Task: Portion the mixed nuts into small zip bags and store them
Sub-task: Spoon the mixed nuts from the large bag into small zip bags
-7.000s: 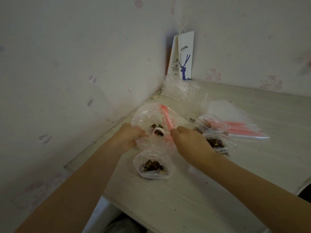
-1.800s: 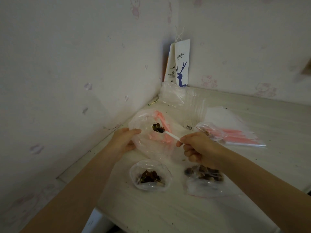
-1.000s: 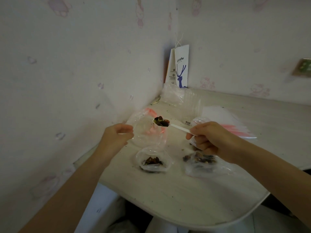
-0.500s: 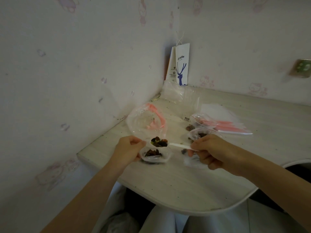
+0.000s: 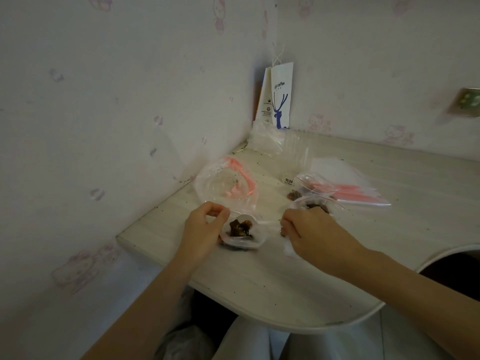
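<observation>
**Spoon Meeting the Mouth of a Small Bag**

A person is sitting at a pale table (image 5: 337, 281) that is set into a corner, and both bare arms are reaching forward over it. The left hand (image 5: 205, 229) is pinching the left edge of a small zip bag (image 5: 255, 242) between thumb and forefinger, and the bag is lying near the table's front edge with its mouth gaping. The right hand (image 5: 317, 235) is gripping the end of a white plastic spoon (image 5: 267, 222), with its fingers curled round the handle. The spoon is pointing left, and its bowl is sitting right at the bag's mouth. Dark nuts (image 5: 240, 228) are heaping up there. Motion blur is making it hard to tell whether they are lying on the spoon or already inside the bag.

Just behind the left hand, a big bag (image 5: 226, 188) with a pink zip strip is standing open and looking almost empty. Behind the right hand's knuckles, a second small bag (image 5: 307, 197) with a red zip line is holding more nuts. A stack of empty zip bags (image 5: 350, 188) with pink strips is lying flat beside it, further right. In the corner a paper coffee bag (image 5: 279, 100) printed with a blue deer is leaning against the wall, with crumpled clear plastic (image 5: 270, 139) at its foot. Dark crumbs are dotting the tabletop.
</observation>
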